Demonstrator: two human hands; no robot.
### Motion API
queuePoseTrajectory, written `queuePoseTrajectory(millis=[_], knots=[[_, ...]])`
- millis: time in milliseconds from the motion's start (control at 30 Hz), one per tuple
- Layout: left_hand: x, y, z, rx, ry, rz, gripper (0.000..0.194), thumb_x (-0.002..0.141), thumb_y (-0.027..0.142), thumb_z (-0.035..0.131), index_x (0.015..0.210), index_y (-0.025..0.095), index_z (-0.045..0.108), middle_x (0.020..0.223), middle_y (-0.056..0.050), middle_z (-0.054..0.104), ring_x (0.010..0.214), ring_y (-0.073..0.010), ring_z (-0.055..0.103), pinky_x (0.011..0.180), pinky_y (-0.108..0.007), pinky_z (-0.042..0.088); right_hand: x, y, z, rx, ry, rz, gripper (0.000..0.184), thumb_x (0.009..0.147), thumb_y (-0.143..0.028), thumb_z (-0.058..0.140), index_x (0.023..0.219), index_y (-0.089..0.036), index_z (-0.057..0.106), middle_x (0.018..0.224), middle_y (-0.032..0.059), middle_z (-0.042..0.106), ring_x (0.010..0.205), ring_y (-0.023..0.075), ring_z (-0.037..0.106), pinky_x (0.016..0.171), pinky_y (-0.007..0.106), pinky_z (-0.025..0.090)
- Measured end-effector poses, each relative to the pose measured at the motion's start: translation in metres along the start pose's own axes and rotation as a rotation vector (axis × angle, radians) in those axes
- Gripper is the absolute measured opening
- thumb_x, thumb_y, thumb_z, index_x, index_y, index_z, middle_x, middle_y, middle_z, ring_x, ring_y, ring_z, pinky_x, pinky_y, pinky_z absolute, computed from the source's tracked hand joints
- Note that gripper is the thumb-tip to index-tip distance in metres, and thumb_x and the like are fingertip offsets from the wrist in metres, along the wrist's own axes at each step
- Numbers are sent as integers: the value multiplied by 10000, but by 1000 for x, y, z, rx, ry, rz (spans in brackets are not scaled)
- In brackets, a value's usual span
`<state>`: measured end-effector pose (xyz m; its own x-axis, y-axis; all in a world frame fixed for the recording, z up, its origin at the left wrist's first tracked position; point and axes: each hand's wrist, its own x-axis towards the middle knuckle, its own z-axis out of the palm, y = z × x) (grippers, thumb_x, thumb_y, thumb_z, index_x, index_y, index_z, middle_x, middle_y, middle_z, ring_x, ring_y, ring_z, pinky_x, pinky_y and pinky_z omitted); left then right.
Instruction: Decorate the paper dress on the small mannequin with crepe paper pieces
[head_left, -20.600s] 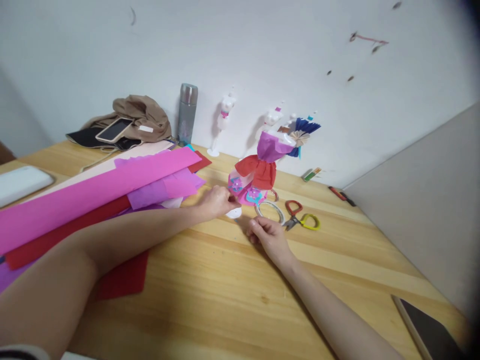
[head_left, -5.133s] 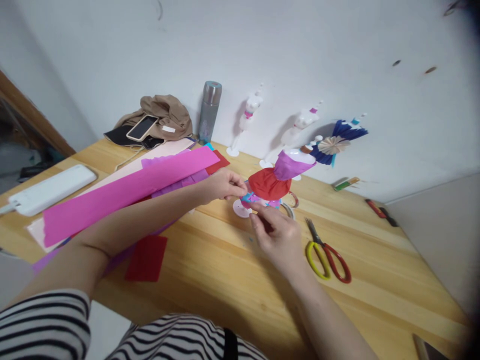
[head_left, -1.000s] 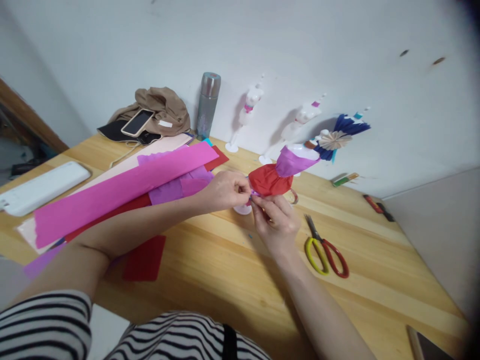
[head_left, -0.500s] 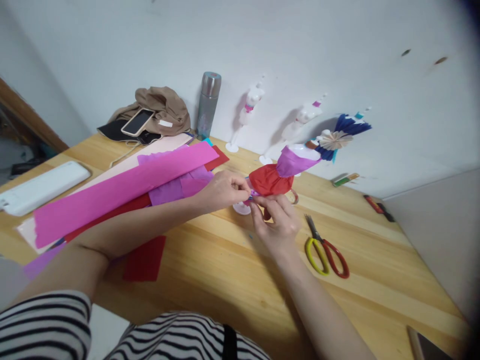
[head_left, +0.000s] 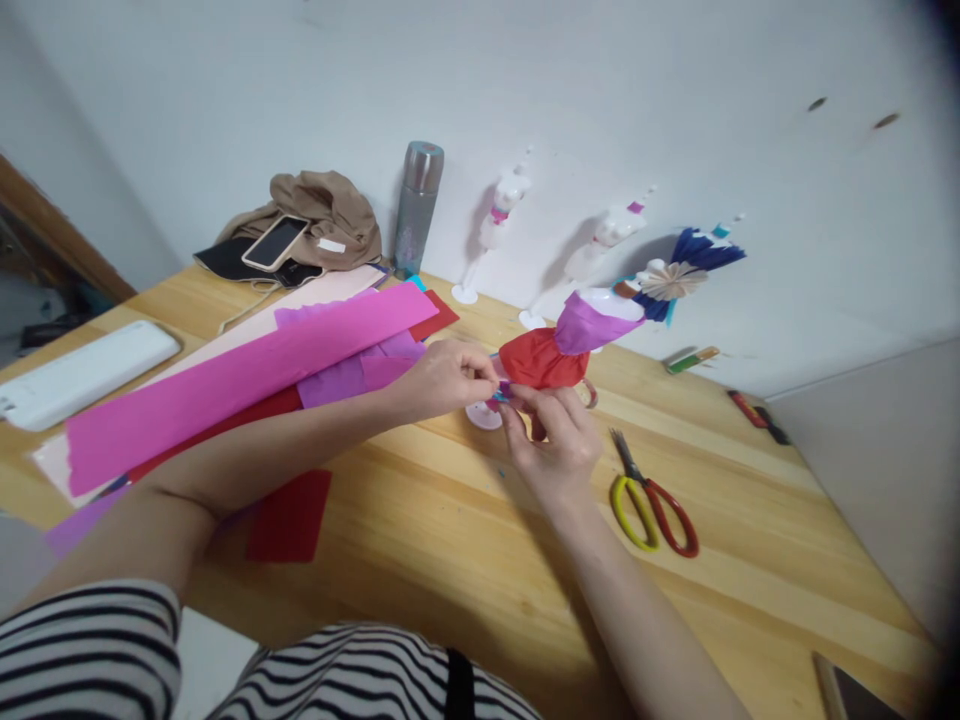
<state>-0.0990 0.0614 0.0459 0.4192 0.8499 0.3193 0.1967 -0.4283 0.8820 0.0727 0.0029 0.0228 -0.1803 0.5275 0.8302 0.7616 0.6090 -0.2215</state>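
Note:
Both hands meet just in front of a small dress form clothed in a red paper skirt (head_left: 541, 360) and a purple paper top (head_left: 596, 328). My left hand (head_left: 448, 380) is closed, thumb and forefinger pinching one side of a small purple and blue piece (head_left: 502, 391), perhaps paper. From the other side, my right hand (head_left: 559, 440) pinches the same piece with curled fingers. Most of it is hidden by the fingertips. A white round base (head_left: 484, 416) shows below the hands.
Scissors (head_left: 651, 500) lie right of my right hand. Left are paper strips, a pink one (head_left: 247, 385) uppermost, and a red piece (head_left: 289, 517). Behind stand a flask (head_left: 418, 210), white dress forms (head_left: 495, 225) and one in blue paper (head_left: 701, 250). A phone (head_left: 276, 244) rests on brown cloth.
The small piece has shifted slightly between my fingertips, showing more blue. Both hands stay in nearly the same place, still pinching.

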Motion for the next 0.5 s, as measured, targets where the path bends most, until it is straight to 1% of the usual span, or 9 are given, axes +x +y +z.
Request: queuePoseTrajectory(millis=[100, 167, 333, 500], knots=[[0, 0, -1, -5, -6, 3, 117, 725, 93, 648, 644, 148, 711, 662, 11, 655, 662, -103, 583, 620, -211, 436, 0, 0, 1, -2, 7, -4, 218, 892, -115, 640, 1090, -193, 687, 761, 32, 657, 585, 153, 604, 522, 288, 494], [0, 1, -1, -10, -12, 10, 118, 725, 93, 645, 644, 148, 710, 668, 11, 655, 669, -103, 588, 622, -208, 439, 0, 0, 1, -7, 7, -7, 225, 895, -119, 639, 1104, -196, 676, 747, 26, 649, 579, 155, 596, 528, 290, 495], [0, -1, -1, -10, -15, 23, 116, 726, 93, 638, 649, 140, 709, 689, 0, 665, 693, -107, 598, 623, -203, 441, 2, -2, 3, -29, -15, -14, 131, 891, -122, 647, 986, -195, 698, 745, 20, 620, 638, 155, 608, 560, 276, 486], [0, 1, -1, 17, -21, 44, 130, 728, 87, 626, 640, 141, 704, 658, 9, 639, 664, -98, 574, 593, -199, 409, 6, -2, 5, -53, 12, -32, 114, 898, -134, 638, 909, -210, 722, 702, 6, 572, 599, 141, 569, 528, 269, 453]])
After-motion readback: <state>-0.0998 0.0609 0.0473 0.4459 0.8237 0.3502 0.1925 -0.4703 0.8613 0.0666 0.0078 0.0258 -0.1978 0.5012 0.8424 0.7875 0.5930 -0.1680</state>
